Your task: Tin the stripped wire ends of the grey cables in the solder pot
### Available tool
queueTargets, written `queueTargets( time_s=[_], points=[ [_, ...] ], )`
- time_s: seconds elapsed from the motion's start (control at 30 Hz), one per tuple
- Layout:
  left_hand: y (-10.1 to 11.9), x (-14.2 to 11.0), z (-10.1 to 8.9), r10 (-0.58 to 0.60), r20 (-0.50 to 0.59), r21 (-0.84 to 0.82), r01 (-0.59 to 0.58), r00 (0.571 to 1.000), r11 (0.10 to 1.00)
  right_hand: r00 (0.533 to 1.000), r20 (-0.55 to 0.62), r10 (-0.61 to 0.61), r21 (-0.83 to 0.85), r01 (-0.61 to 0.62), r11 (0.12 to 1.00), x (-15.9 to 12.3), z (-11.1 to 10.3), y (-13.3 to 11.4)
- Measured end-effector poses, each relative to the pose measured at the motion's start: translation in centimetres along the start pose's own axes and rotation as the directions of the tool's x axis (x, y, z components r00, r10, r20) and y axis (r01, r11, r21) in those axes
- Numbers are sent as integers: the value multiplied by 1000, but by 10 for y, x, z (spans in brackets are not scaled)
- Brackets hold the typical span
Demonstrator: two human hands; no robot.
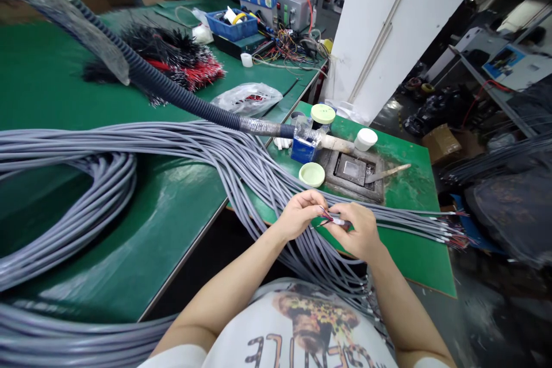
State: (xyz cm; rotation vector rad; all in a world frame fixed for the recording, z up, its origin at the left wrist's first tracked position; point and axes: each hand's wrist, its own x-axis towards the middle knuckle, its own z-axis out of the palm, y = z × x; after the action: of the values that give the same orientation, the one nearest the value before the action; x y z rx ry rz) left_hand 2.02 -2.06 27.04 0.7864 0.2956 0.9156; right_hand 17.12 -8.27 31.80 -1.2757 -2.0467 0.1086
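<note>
Between my two hands is the stripped end of a grey cable [339, 221], with thin red and dark wires [325, 217] fanning out of it. My right hand [357, 229] grips the cable near a white band, thumb and fingers closed round it. My left hand [302, 214] pinches the loose wires at their ends. Just beyond my hands, a bundle of grey cables [267, 175] runs across the table, its stripped ends [452, 234] lying to the right. Behind them sits a solder pot [351, 169] with a flat scraper [390, 172] lying across its edge.
Around the pot stand a pale green lid [311, 175], a white cup [365, 139] and a blue box [303, 148]. A ribbed hose [181, 95] crosses above the green table [181, 230]. Black and red wires [172, 57], a plastic bag [248, 98] and blue bins [233, 26] lie farther back.
</note>
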Motion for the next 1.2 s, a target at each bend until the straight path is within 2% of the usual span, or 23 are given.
queueTargets(
  time_s=[0.07, 0.13, 0.27, 0.33, 0.4, 0.43, 0.47, 0.53, 0.6, 0.63, 0.67, 0.73, 0.83, 1.0, 1.1, 1.2],
  points=[
    [-3, -1, 4, -19, -35, -36, 18, 999, 999, 999, -54, 5, -4, -5, 1000, 1, 1, 0],
    [-7, -1, 8, -30, -67, -77, 25, 997, 997, 998, -54, -36, -6, 35, 999, 3, 1, 1],
    [-12, 1, 9, 29, -167, -78, -42, 985, 996, 996, -76, -54, 7, 54, 999, 12, 1, 7],
    [-12, 2, 5, 81, -227, 20, -79, 971, 997, 998, -63, 8, 63, -4, 998, 22, 2, 14],
    [-11, 0, -1, 190, -287, 239, -122, 939, 963, 995, -33, 91, 123, -87, 989, 36, 5, 25],
    [-10, -2, -5, 277, -292, 395, -149, 915, 906, 991, -15, 134, 138, -130, 982, 43, 8, 33],
    [-10, -4, -10, 371, -257, 561, -175, 892, 809, 985, 8, 174, 136, -174, 975, 51, 11, 42],
    [-10, -10, -18, 495, -86, 825, -217, 864, 522, 967, 80, 241, 89, -247, 965, 65, 20, 60],
    [-13, -15, -24, 482, 108, 937, -250, 870, 243, 943, 172, 286, 13, -292, 956, 76, 31, 76],
    [-14, -16, -26, 451, 174, 954, -263, 876, 142, 928, 216, 305, -33, -305, 952, 81, 36, 83],
    [-16, -17, -28, 425, 216, 961, -269, 879, 68, 910, 260, 323, -86, -311, 946, 85, 42, 89],
    [-19, -16, -30, 397, 260, 961, -276, 880, -19, 874, 327, 360, -197, -310, 930, 91, 52, 96],
    [-20, -15, -32, 400, 279, 958, -283, 873, -52, 841, 371, 393, -308, -288, 907, 95, 63, 101],
    [-19, -14, -32, 407, 288, 954, -296, 867, -45, 832, 381, 402, -353, -271, 896, 98, 69, 101],
    [-19, -15, -33, 409, 285, 954, -296, 867, -38, 852, 366, 373, -345, -248, 905, 98, 58, 99],
    [-19, -15, -33, 406, 283, 954, -297, 869, -31, 886, 311, 345, -343, -234, 910, 93, 35, 104]
  ],
)
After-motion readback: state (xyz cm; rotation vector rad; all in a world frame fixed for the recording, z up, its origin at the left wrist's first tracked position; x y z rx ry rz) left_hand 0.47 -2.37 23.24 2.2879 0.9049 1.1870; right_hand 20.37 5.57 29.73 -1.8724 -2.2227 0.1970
